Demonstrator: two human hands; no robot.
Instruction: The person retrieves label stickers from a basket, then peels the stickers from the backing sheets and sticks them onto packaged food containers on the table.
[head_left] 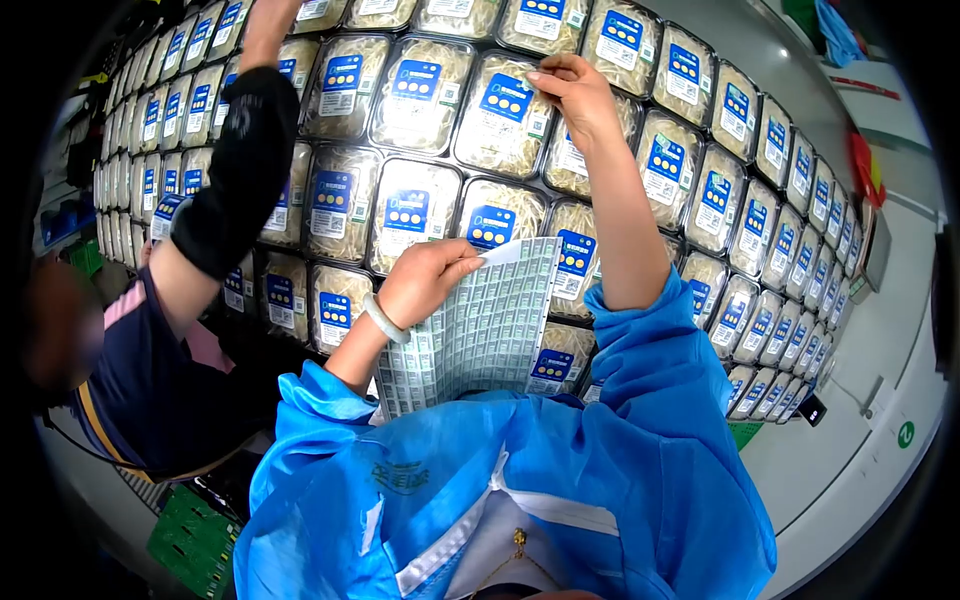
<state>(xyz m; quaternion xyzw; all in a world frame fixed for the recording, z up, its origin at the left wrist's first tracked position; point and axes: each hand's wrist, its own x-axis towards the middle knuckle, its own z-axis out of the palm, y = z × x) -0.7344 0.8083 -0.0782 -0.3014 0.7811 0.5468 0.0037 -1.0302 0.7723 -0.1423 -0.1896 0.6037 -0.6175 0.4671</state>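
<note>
My left hand [425,284], with a pale bangle at the wrist, pinches the top edge of a sheet of small green stickers [470,330], which hangs curved before my blue jacket. Farther forward, my right hand [577,92] reaches over a clear-lidded pack [505,130] with a blue and white label. Its thumb and index finger are together at the upper right of that label, where a small green sticker [517,84] shows. Whether the fingertips still hold the sticker is too small to tell. Rows of similar packs surround both hands.
A co-worker in dark clothes with a black sleeve [252,170] reaches over the packs at the left. Green crates [190,540] stand at lower left. At the right are a metal edge and a pale floor [840,480] with a green round mark [906,434].
</note>
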